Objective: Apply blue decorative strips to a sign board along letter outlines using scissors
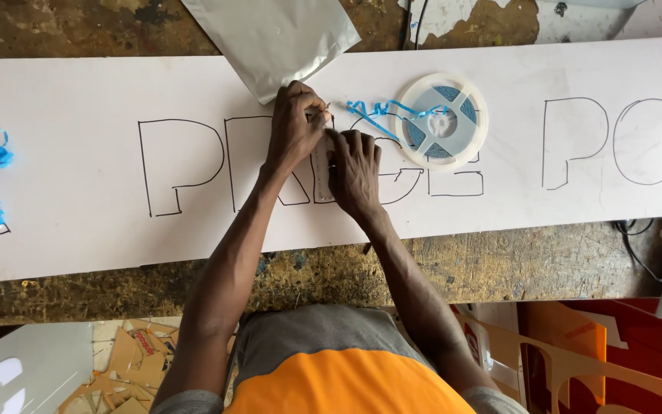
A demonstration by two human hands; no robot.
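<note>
left fingers [317, 113] pinching strip end | pale strip [322, 165] runs lengthwise from them toward me | right fingers [344, 146] flat, pressing it just beside

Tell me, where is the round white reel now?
The round white reel lies on the white board, upper centre of the head view, beside the right hand, with blue strip trailing off it.

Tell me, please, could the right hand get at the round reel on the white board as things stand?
Probably yes. The right hand rests on the white board just beside the reel, with only a loose blue ribbon lying between them. Nothing solid blocks the way, though that hand is pressing on a pale strip.
</note>
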